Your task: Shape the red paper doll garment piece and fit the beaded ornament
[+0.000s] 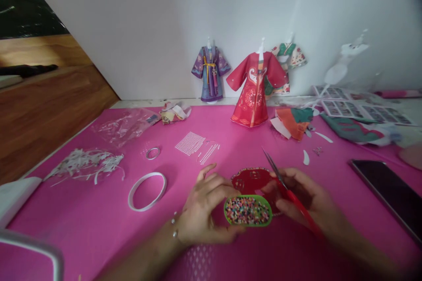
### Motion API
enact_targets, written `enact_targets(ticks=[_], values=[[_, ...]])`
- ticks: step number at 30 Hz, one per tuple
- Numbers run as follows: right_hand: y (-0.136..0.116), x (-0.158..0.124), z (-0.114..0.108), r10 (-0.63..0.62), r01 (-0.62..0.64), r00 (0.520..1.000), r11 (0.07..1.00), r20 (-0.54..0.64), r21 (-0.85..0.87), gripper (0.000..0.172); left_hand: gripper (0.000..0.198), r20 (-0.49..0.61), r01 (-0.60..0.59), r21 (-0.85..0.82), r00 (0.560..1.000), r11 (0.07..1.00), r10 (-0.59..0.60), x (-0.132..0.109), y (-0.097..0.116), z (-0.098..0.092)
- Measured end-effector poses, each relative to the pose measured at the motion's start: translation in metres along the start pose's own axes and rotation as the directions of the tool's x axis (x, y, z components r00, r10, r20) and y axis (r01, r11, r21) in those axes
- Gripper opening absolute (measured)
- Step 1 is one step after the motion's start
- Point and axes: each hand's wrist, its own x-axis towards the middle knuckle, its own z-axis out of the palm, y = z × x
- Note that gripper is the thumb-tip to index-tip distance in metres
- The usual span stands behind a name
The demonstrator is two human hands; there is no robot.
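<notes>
My left hand point(206, 204) is closed round the sides of a small green oval tray point(271, 217), thumb at the near edge and fingers at the far side. Many tiny multicoloured beads point(247, 210) fill the tray. Between the thumb and fingers of my right hand point(305, 197) is a pair of red-handled tweezers point(293, 197), its pointed metal tips aimed away to the upper left. Behind and partly under both hands lies a dark red piece with a scalloped, beaded edge point(252, 174) on the pink mat; the tray and right hand hide parts of it.
A white ring point(131, 197), a small tape roll point(152, 153) and gem sheets point(190, 143) lie to the left. Dressed miniature mannequins point(252, 96) stand along the back. A dark phone point(389, 189) rests at the right, with paper scraps point(292, 123) behind.
</notes>
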Motion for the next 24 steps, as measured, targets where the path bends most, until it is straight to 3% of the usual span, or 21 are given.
enact_targets(ticks=[18,24], values=[[-0.001,0.0,-0.003,-0.018,0.016,1.0,0.997,-0.024,-0.08,0.04,0.047,0.001,0.01,0.015,1.0,1.0,-0.01,-0.001,0.001,0.0],[-0.009,0.0,0.001,-0.034,0.028,0.998,0.991,-0.044,-0.132,0.038,0.046,-0.02,0.069,-0.03,0.997,0.997,-0.07,0.001,0.0,0.002]])
